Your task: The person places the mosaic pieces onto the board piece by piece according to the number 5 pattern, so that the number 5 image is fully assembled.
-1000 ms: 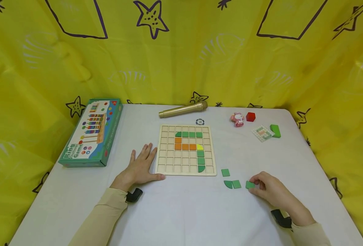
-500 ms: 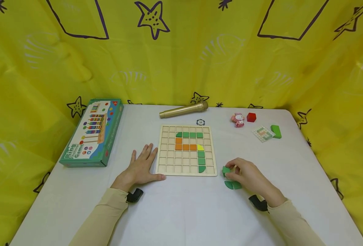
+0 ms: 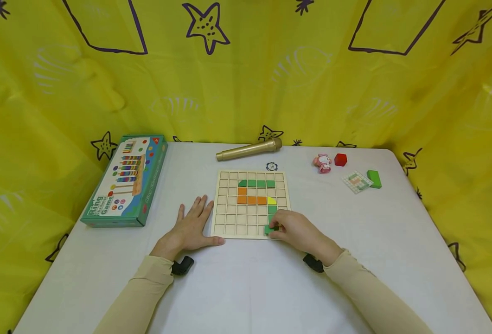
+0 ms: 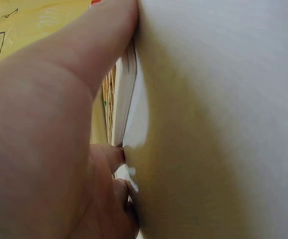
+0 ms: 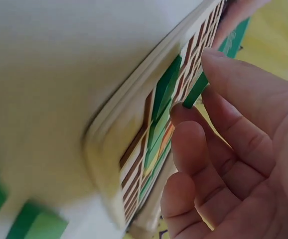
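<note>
Right hand pinches a green tile between thumb and fingertips, over the near row of the wooden grid board, right of centre. Board cells hold a green row at the far side, an orange L, one yellow piece, and a green column. Left hand lies flat, fingers straight, thumb against the board's near-left corner.
</note>
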`<action>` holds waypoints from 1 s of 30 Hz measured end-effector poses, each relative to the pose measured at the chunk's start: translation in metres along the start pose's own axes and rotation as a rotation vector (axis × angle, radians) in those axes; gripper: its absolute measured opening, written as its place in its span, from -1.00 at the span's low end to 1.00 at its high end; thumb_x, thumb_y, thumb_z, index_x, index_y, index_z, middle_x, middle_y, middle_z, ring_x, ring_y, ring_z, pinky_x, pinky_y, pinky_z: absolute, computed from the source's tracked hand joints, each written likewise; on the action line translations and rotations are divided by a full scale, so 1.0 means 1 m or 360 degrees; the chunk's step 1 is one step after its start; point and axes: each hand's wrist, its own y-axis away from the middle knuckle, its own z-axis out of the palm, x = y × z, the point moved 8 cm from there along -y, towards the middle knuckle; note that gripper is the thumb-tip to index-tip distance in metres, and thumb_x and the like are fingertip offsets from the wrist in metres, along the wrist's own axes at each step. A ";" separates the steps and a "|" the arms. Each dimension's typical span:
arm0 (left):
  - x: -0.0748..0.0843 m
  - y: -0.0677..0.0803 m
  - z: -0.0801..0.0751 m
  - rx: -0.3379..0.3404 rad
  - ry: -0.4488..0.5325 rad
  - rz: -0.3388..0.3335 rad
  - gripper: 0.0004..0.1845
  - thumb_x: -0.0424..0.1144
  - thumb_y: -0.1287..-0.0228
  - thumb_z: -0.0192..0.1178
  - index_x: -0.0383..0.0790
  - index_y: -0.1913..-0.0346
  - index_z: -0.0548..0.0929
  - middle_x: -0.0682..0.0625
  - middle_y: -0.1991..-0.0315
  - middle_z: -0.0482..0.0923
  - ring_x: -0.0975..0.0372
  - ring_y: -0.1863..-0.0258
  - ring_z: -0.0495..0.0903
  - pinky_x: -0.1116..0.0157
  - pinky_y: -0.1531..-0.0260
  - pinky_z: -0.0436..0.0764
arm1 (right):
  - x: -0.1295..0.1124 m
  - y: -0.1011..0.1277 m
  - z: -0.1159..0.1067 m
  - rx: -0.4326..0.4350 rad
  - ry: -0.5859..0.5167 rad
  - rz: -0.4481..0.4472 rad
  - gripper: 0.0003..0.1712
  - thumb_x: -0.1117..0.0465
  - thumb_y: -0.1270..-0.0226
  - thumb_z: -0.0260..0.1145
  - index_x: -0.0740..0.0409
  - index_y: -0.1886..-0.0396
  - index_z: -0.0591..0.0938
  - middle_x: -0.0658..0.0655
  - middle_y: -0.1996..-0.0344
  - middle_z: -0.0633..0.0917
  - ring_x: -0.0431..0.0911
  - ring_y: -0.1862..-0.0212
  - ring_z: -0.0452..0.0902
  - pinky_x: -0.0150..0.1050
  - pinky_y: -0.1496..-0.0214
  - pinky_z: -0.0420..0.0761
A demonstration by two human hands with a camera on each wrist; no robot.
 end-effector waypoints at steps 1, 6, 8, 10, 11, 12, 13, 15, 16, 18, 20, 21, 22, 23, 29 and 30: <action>0.000 0.000 0.000 0.0002 0.0001 0.0001 0.28 0.51 0.02 0.19 -0.30 -0.55 -0.02 -0.24 -0.55 -0.25 -0.04 -0.51 -0.30 -0.27 -0.30 -0.32 | -0.002 -0.003 0.001 -0.0002 0.0028 -0.0017 -0.82 0.18 -0.16 0.51 0.09 0.34 0.65 -0.10 0.47 0.53 -0.25 0.44 0.36 -0.32 0.36 0.44; 0.001 0.000 0.000 0.0005 0.0011 0.0006 0.28 0.51 0.02 0.19 -0.30 -0.55 -0.02 -0.23 -0.55 -0.25 -0.04 -0.51 -0.30 -0.27 -0.30 -0.33 | -0.009 -0.010 0.006 -0.0005 0.0103 -0.0053 -0.81 0.15 -0.15 0.52 0.09 0.34 0.66 -0.09 0.43 0.58 -0.24 0.39 0.38 -0.30 0.29 0.47; 0.002 0.000 -0.001 0.0007 0.0014 0.0010 0.27 0.51 0.01 0.19 -0.30 -0.55 -0.02 -0.24 -0.55 -0.25 -0.04 -0.51 -0.30 -0.27 -0.30 -0.33 | -0.010 -0.011 0.006 -0.0005 0.0102 -0.0055 -0.81 0.16 -0.14 0.52 0.09 0.34 0.67 -0.09 0.42 0.58 -0.22 0.38 0.39 -0.28 0.27 0.48; 0.002 0.000 -0.001 0.0011 0.0014 0.0010 0.27 0.51 0.01 0.19 -0.30 -0.55 -0.02 -0.24 -0.55 -0.25 -0.04 -0.51 -0.30 -0.27 -0.30 -0.33 | -0.011 -0.012 0.007 -0.0004 0.0099 -0.0060 -0.82 0.18 -0.14 0.52 0.09 0.34 0.67 -0.09 0.41 0.59 -0.20 0.36 0.42 -0.26 0.24 0.50; 0.002 0.001 -0.001 0.0015 0.0016 0.0011 0.27 0.50 0.01 0.20 -0.30 -0.54 -0.02 -0.24 -0.55 -0.25 -0.04 -0.51 -0.30 -0.27 -0.30 -0.33 | -0.012 -0.013 0.008 -0.0003 0.0098 -0.0062 -0.82 0.18 -0.14 0.52 0.09 0.34 0.68 -0.09 0.40 0.59 -0.20 0.35 0.43 -0.25 0.23 0.51; 0.002 0.001 -0.001 0.0017 0.0018 0.0012 0.27 0.50 0.01 0.20 -0.30 -0.54 -0.02 -0.24 -0.55 -0.25 -0.04 -0.51 -0.29 -0.27 -0.30 -0.33 | -0.012 -0.013 0.008 -0.0004 0.0099 -0.0067 -0.83 0.19 -0.14 0.52 0.09 0.34 0.68 -0.09 0.39 0.59 -0.19 0.34 0.45 -0.24 0.21 0.52; 0.002 0.001 -0.001 0.0018 0.0022 0.0012 0.27 0.50 0.01 0.20 -0.30 -0.55 -0.02 -0.24 -0.55 -0.25 -0.04 -0.51 -0.29 -0.27 -0.30 -0.33 | -0.013 -0.014 0.009 -0.0005 0.0100 -0.0069 -0.83 0.19 -0.14 0.52 0.10 0.34 0.68 -0.09 0.39 0.59 -0.18 0.33 0.46 -0.23 0.19 0.53; 0.002 0.001 -0.001 0.0018 0.0027 0.0013 0.27 0.50 0.01 0.20 -0.30 -0.55 -0.02 -0.24 -0.55 -0.25 -0.04 -0.51 -0.30 -0.26 -0.30 -0.33 | -0.013 -0.014 0.010 -0.0008 0.0109 -0.0075 -0.83 0.21 -0.13 0.53 0.10 0.35 0.68 -0.09 0.37 0.59 -0.17 0.30 0.47 -0.22 0.16 0.54; 0.002 0.001 -0.001 0.0017 0.0030 0.0015 0.27 0.50 0.01 0.20 -0.30 -0.55 -0.02 -0.24 -0.55 -0.25 -0.04 -0.51 -0.30 -0.26 -0.30 -0.33 | -0.013 -0.014 0.011 -0.0010 0.0111 -0.0078 -0.84 0.21 -0.13 0.53 0.10 0.35 0.68 -0.09 0.37 0.59 -0.16 0.30 0.48 -0.21 0.16 0.54; 0.002 0.001 -0.001 0.0016 0.0032 0.0017 0.27 0.50 0.01 0.20 -0.30 -0.55 -0.02 -0.24 -0.55 -0.25 -0.04 -0.51 -0.30 -0.26 -0.30 -0.34 | -0.013 -0.015 0.012 -0.0017 0.0113 -0.0086 -0.85 0.21 -0.13 0.53 0.09 0.36 0.69 -0.09 0.35 0.58 -0.16 0.28 0.48 -0.21 0.16 0.54; 0.002 0.001 -0.001 0.0017 0.0030 0.0018 0.27 0.50 0.01 0.20 -0.30 -0.54 -0.02 -0.24 -0.55 -0.25 -0.04 -0.51 -0.30 -0.26 -0.30 -0.34 | -0.013 -0.014 0.013 -0.0020 0.0111 -0.0104 -0.88 0.22 -0.15 0.51 0.09 0.37 0.71 -0.09 0.34 0.57 -0.17 0.27 0.47 -0.22 0.16 0.54; 0.002 0.001 -0.001 0.0019 0.0029 0.0018 0.27 0.50 0.01 0.20 -0.31 -0.54 -0.02 -0.25 -0.54 -0.25 -0.05 -0.51 -0.29 -0.26 -0.30 -0.33 | -0.013 -0.014 0.012 -0.0019 0.0105 -0.0117 -0.90 0.22 -0.16 0.50 0.09 0.36 0.72 -0.08 0.32 0.57 -0.17 0.25 0.47 -0.22 0.15 0.54; 0.002 0.001 -0.001 0.0019 0.0028 0.0018 0.27 0.49 0.01 0.20 -0.31 -0.54 -0.02 -0.25 -0.54 -0.25 -0.05 -0.51 -0.29 -0.26 -0.30 -0.33 | -0.013 -0.013 0.011 -0.0015 0.0095 -0.0126 -0.92 0.23 -0.18 0.49 0.09 0.35 0.73 -0.08 0.31 0.57 -0.18 0.24 0.47 -0.22 0.14 0.54; 0.002 0.001 -0.001 0.0022 0.0028 0.0017 0.27 0.49 0.01 0.20 -0.31 -0.54 -0.02 -0.25 -0.54 -0.24 -0.05 -0.51 -0.29 -0.26 -0.30 -0.33 | -0.012 -0.012 0.009 -0.0008 0.0082 -0.0128 -0.93 0.23 -0.21 0.47 0.10 0.34 0.73 -0.08 0.30 0.57 -0.17 0.23 0.47 -0.21 0.12 0.55; 0.002 0.001 -0.001 0.0022 0.0034 0.0014 0.27 0.49 0.00 0.21 -0.31 -0.54 -0.02 -0.25 -0.54 -0.25 -0.04 -0.51 -0.30 -0.26 -0.30 -0.35 | 0.010 0.004 -0.015 0.0083 0.0026 -0.0026 -0.92 0.30 -0.28 0.39 0.17 0.24 0.75 -0.03 0.25 0.62 -0.12 0.17 0.52 -0.13 0.05 0.57; 0.002 0.001 -0.001 0.0020 0.0034 0.0012 0.27 0.49 0.00 0.21 -0.31 -0.54 -0.02 -0.24 -0.54 -0.25 -0.04 -0.51 -0.30 -0.26 -0.30 -0.35 | 0.016 0.009 -0.019 0.0085 0.0015 0.0019 -0.90 0.30 -0.29 0.39 0.18 0.22 0.75 -0.02 0.24 0.63 -0.11 0.18 0.51 -0.12 0.06 0.57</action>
